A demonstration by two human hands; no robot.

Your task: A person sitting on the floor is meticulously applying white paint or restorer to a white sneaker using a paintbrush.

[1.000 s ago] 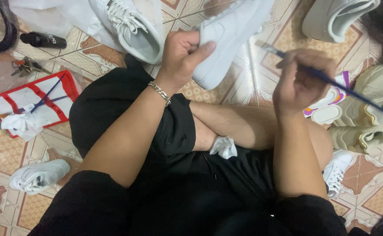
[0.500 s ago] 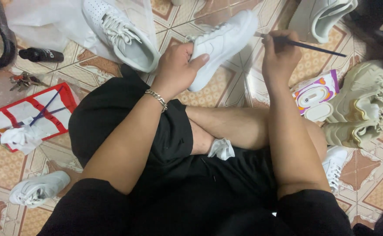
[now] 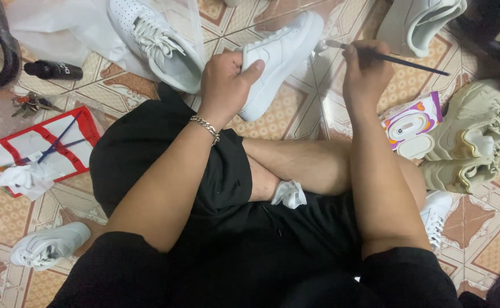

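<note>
Where the brush half a second ago sat level with the shoe's toe, it has since come a little nearer, its pale tip now just beside the toe of the white sneaker; whether bristles touch leather cannot be told; the sneaker keeps nearly the same tilt, toe up and to the right, raised above the tiled floor.

Left hand stays clamped on the sneaker's heel end, thumb laid across the side, fingers wrapped behind and out of sight; a chain bracelet rides the wrist; right hand is closed round the thin dark brush, fingertips pinched on the shaft near its front end, the long handle running off to the right.

Hidden or cut: the held sneaker's sole and far side face away; a second white sneaker lies on clear plastic sheeting at upper left, partly cropped; a pale shoe at the top edge is cut off; another white sneaker at lower right shows only its laces behind the knee.

Materials: smooth matt white leather on the held sneaker; beige chunky trainer with gold-tinted panels at right; purple-and-white soft wipes packet beside it; crumpled white tissue on the black shorts; red-edged tray at left; small black bottle lying flat; glazed patterned tiles.
</note>
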